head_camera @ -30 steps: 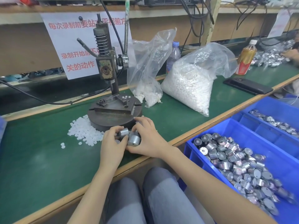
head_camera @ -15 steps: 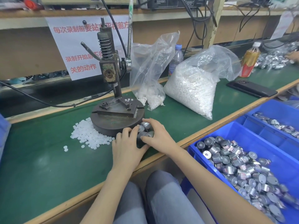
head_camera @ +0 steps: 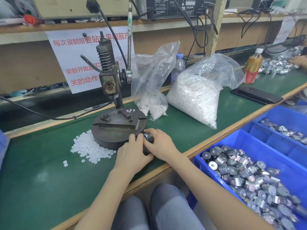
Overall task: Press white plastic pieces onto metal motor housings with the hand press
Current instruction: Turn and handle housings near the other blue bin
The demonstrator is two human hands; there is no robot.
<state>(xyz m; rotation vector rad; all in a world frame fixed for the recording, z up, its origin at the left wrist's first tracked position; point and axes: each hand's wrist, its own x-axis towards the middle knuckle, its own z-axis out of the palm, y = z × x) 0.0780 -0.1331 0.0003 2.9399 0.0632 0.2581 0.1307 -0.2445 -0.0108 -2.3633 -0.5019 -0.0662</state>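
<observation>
The hand press [head_camera: 109,83] stands on its round iron base [head_camera: 116,131] on the green bench. My left hand [head_camera: 132,155] and my right hand [head_camera: 160,143] meet just in front of the base's right edge. Between them I see a small metal motor housing [head_camera: 148,136], mostly covered by the fingers; more may be hidden under my left palm. Both hands are curled around the housings. A heap of loose white plastic pieces [head_camera: 88,146] lies left of the base. A few white pieces [head_camera: 130,110] rest on the press fixture.
Two plastic bags of white pieces [head_camera: 196,100] [head_camera: 152,97] stand behind and to the right of the press. Blue bins of metal housings [head_camera: 249,171] [head_camera: 285,130] sit at my right. A black phone [head_camera: 256,95], two bottles and another person's hand [head_camera: 299,61] are farther right.
Both hands moved with the housings from the bench's front edge toward the press base. Several housings showed between the fingers a second ago; now the hands cover all but one.
</observation>
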